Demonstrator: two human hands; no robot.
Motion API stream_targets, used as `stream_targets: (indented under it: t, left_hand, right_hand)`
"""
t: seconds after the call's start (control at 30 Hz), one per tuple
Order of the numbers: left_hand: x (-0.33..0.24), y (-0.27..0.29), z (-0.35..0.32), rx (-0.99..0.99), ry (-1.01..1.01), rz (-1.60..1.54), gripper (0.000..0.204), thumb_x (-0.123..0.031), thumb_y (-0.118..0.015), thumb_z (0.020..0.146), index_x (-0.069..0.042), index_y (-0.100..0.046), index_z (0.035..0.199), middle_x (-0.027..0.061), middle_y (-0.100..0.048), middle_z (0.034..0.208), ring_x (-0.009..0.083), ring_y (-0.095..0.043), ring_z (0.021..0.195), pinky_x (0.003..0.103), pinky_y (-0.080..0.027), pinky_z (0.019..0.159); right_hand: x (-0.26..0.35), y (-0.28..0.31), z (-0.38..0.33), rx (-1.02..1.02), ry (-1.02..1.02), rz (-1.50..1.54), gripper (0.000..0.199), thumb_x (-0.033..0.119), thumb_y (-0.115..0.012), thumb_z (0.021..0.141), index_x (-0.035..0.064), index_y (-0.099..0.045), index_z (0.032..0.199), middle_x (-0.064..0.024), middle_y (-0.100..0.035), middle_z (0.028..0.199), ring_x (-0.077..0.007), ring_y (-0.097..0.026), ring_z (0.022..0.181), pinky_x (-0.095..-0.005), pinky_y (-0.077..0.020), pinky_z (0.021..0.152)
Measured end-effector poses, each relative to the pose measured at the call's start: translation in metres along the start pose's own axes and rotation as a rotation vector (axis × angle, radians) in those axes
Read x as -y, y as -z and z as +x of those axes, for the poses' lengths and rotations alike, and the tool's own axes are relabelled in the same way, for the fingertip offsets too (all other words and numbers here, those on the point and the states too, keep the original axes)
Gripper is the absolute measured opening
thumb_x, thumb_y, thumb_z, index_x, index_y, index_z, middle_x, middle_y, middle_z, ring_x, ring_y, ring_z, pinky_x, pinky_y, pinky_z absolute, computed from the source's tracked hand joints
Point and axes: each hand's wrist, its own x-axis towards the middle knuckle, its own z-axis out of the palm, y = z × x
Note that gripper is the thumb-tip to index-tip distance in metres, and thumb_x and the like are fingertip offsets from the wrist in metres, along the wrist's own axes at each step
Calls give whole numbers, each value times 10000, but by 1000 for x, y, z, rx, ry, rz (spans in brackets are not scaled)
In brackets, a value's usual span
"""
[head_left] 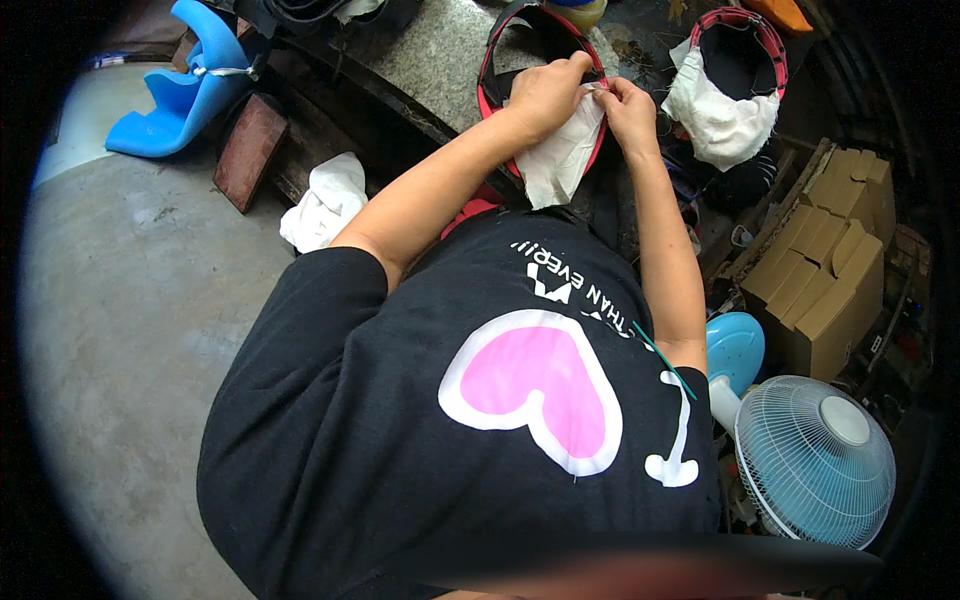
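On the work table, a red-edged black ring-shaped piece (487, 90), possibly a cap, lies in front of me. White cloth (556, 172) hangs over its near side. My left hand (548, 97) lies over the ring and cloth, its fingers curled. My right hand (630, 112) pinches the cloth's upper edge at the ring's right rim. The two hands are close together, their fingertips nearly meeting. What exactly lies under the left fingers is hidden. A similar red and black ring piece (782, 58), with white cloth (722, 120) on its near side, sits to the right.
A grey stone-like slab (432, 62) lies on the table. White cloth (334, 200) is bunched by my left arm. A blue plastic chair (165, 115) stands far left, near a brown board (250, 150). Cardboard boxes (825, 270) and a fan (815, 460) stand on the right.
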Motion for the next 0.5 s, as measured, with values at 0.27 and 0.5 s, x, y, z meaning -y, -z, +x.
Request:
stream_targets:
  t: [0.27,0.5]
  left_hand:
    - [1,1,-3,-48,-49,-89,160,-181,-625,872,-180,-672,1025,85,-636,886,334,-657,785,435,-532,679]
    - [3,1,2,-111,-254,13,150,-195,-656,849,-155,-663,993,56,-630,913,302,-658,723,407,-543,619]
  right_hand:
    - [9,3,-7,31,-14,148,199,151,-725,829,1,-701,958,-72,-701,760,-95,-607,653,-269,-491,637]
    - [14,1,-11,27,18,250,165,108,-706,855,-1,-687,977,-28,-685,778,-61,-586,677,-238,-476,631]
